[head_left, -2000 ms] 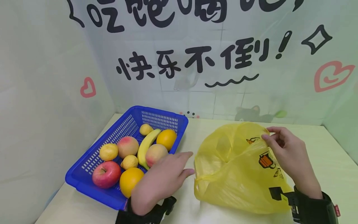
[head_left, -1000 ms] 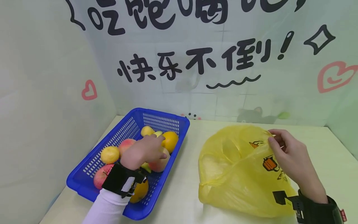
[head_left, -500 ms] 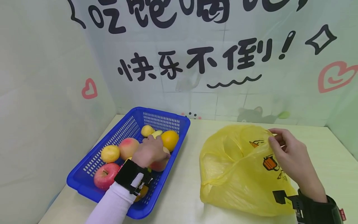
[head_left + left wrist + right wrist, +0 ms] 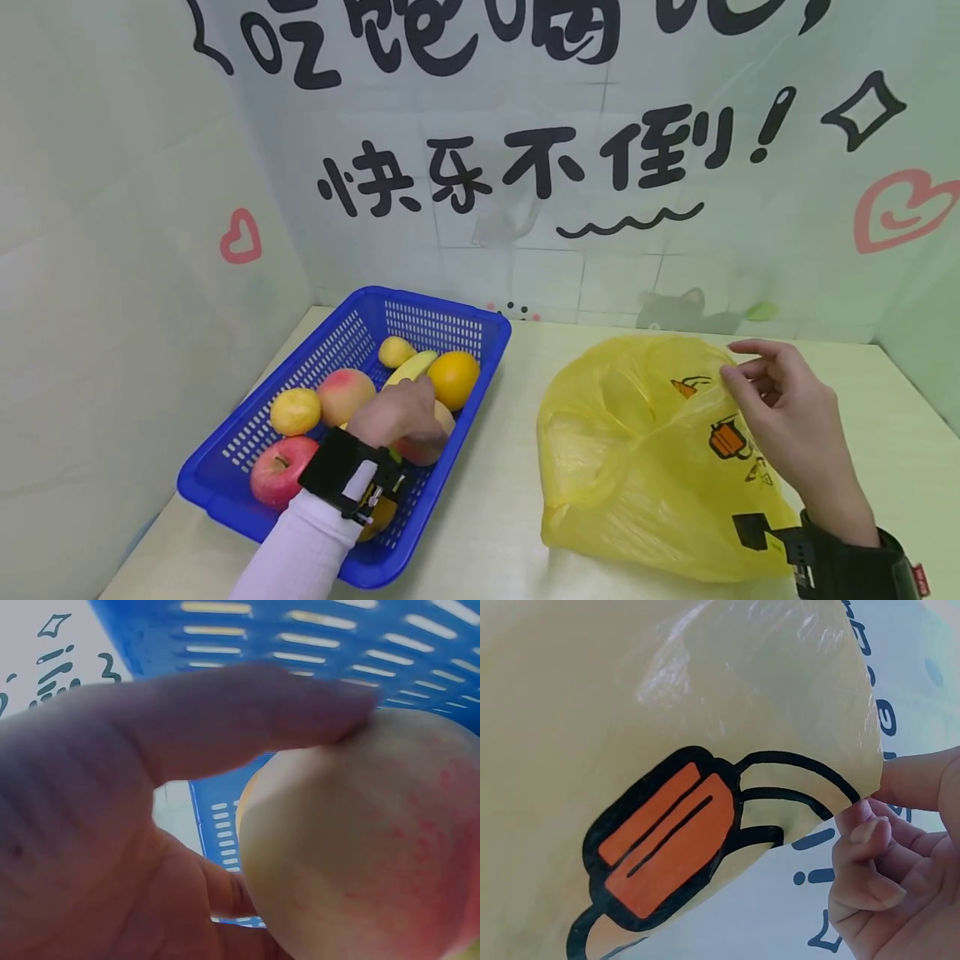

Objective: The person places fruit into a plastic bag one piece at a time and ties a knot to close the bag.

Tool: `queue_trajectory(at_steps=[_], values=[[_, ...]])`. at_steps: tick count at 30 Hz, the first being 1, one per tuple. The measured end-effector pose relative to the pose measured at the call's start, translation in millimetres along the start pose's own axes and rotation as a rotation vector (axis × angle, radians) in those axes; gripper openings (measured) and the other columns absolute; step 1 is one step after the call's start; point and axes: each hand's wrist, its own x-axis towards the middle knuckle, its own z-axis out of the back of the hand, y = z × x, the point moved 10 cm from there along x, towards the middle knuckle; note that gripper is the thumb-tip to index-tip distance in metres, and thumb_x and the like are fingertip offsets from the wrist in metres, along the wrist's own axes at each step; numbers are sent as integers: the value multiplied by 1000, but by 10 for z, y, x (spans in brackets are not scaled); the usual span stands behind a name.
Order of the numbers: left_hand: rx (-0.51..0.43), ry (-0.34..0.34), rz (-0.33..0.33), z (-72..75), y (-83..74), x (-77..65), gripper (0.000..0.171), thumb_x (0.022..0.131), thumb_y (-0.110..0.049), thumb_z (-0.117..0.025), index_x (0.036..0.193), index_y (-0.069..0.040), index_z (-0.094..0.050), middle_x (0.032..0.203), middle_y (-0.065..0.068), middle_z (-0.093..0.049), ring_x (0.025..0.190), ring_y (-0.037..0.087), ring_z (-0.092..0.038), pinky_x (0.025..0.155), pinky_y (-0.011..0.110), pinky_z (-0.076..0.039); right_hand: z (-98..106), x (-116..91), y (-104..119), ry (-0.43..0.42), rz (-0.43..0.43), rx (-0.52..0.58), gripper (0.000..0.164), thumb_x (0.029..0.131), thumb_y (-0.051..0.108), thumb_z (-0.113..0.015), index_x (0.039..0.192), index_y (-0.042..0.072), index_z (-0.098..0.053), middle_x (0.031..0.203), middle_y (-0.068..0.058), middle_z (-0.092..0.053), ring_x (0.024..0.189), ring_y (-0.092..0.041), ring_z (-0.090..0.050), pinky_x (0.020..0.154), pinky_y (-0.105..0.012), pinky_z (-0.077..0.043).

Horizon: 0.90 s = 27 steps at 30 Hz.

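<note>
My left hand (image 4: 397,412) reaches into the blue basket (image 4: 197,477) and grips a peach (image 4: 427,448) near the basket's right wall. In the left wrist view the thumb and fingers curl round that peach (image 4: 360,840), which is pale with a red blush. A yellow plastic bag (image 4: 637,467) with orange and black prints stands on the table at the right. My right hand (image 4: 791,417) pinches the bag's upper right edge, and the right wrist view shows the pinched edge of the bag (image 4: 742,690) at the fingertips. The bag's inside is hidden.
Around the left hand lie a banana (image 4: 411,368), an orange (image 4: 453,379), another peach (image 4: 347,397), a red apple (image 4: 283,472) and a lemon (image 4: 295,412). A second orange is partly covered by the left wrist. A printed curtain (image 4: 480,275) hangs behind the table.
My left hand has moved left from beside the bag into the basket and closed round the peach. The right hand has stayed at the bag's edge.
</note>
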Motion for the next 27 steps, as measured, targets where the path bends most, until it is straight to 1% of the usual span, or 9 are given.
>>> queue_trajectory(at_steps=[3, 6, 9, 13, 15, 18, 20, 22, 27], values=[[-10, 28, 17, -28, 13, -7, 53, 72, -22, -78, 113, -4, -50, 87, 10, -59, 76, 26, -58, 65, 35, -53, 9, -5, -3, -6, -3, 4, 33, 98, 19, -61, 128, 6, -55, 84, 27, -53, 65, 0, -49, 57, -14, -39], [-26, 44, 35, -45, 29, -10, 53, 72, -20, -78, 113, -4, -49, 87, 10, -60, 75, 25, -58, 65, 35, -53, 23, -2, -11, -20, -8, -3, 31, 97, 18, -62, 124, 5, -56, 84, 26, -53, 64, 1, -49, 57, -13, -39], [-34, 42, 47, -33, 46, -15, 52, 71, -19, -78, 112, -5, -49, 86, 11, -60, 75, 26, -58, 64, 35, -52, 34, 0, -21, -29, -8, -1, 29, 96, 16, -63, 122, 5, -57, 83, 27, -52, 64, 2, -49, 57, -13, -38], [-34, 31, 37, -14, 60, -14, 56, 69, -22, -79, 113, -5, -49, 87, 11, -60, 75, 26, -58, 66, 35, -53, 41, -5, -20, -35, 1, 1, 28, 96, 14, -64, 121, 5, -58, 83, 27, -52, 64, 3, -49, 57, -12, -38], [-38, 20, 27, -7, 62, -8, 53, 69, -23, -80, 110, -5, -51, 86, 11, -60, 75, 25, -58, 65, 34, -52, 42, -7, -12, -35, 8, 1, 28, 96, 14, -63, 122, 5, -58, 84, 27, -52, 64, 4, -49, 57, -12, -39], [-59, 4, 26, 11, 61, -7, 43, 68, -22, -79, 101, -6, -56, 83, 10, -61, 73, 25, -58, 61, 32, -50, 43, -13, 7, -33, 18, 2, 28, 97, 16, -63, 122, 5, -58, 84, 27, -52, 64, 4, -50, 58, -11, -40], [-69, -18, 23, 49, 57, -13, 40, 68, -22, -78, 98, -6, -57, 82, 9, -61, 72, 25, -57, 58, 30, -49, 42, -15, 16, -33, 23, 0, 28, 97, 17, -62, 123, 5, -59, 84, 26, -52, 64, 4, -50, 58, -10, -41], [-88, -30, 27, 91, 65, -32, 40, 68, -22, -77, 98, -5, -56, 82, 10, -60, 71, 25, -57, 57, 30, -48, 41, -16, 28, -34, 26, 0, 29, 97, 18, -62, 122, 5, -59, 84, 26, -52, 64, 4, -50, 58, -10, -41], [-118, -84, 26, 261, 91, -108, 48, 69, -23, -72, 106, -2, -51, 84, 12, -57, 69, 25, -56, 56, 29, -46, 42, -1, 43, -36, 30, 1, 28, 97, 17, -62, 122, 5, -59, 84, 25, -53, 64, 5, -50, 59, -9, -41]])
